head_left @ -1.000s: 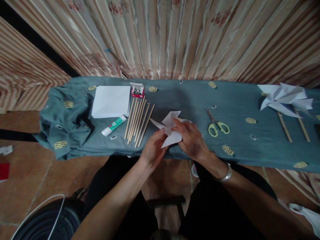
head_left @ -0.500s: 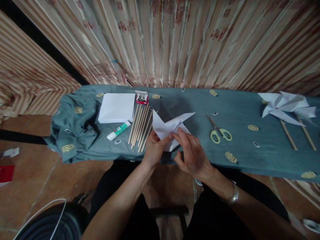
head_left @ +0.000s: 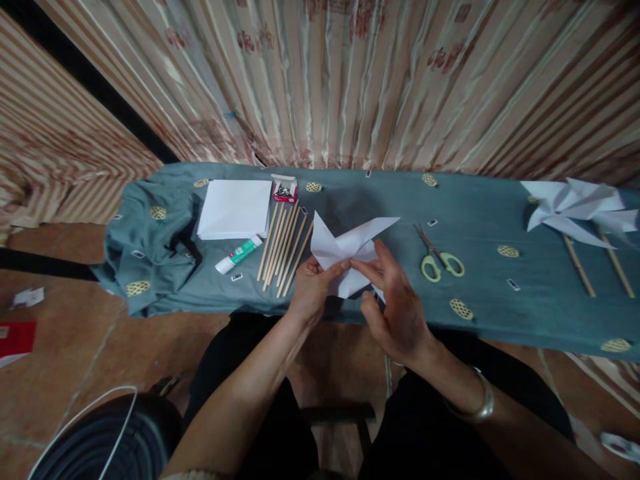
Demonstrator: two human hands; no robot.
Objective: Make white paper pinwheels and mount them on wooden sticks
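Observation:
A white paper pinwheel [head_left: 345,249] with folded, pointed blades is held low over the front of the cloth-covered table. My left hand [head_left: 313,287] grips it from the left, its thumb pressed near the centre and its other fingers mostly hidden under the paper. From the right, my right hand [head_left: 397,303] has its fingers on the pinwheel, one fingertip near the middle close to the left thumb. The right thumb stays lower, beside a blade's edge. Whether a pin sits at the centre I cannot make out.
Wooden sticks [head_left: 280,247], a glue stick [head_left: 239,255], a paper stack [head_left: 235,208] and a red box [head_left: 285,190] of small metal pieces lie left. Green-handled scissors [head_left: 436,257] lie right of my hands. Farther right are pinwheels [head_left: 570,210] on sticks.
The view has shifted slightly. The right fingers have shifted on the pinwheel, with one now beside the right blade. My left hand keeps its hold.

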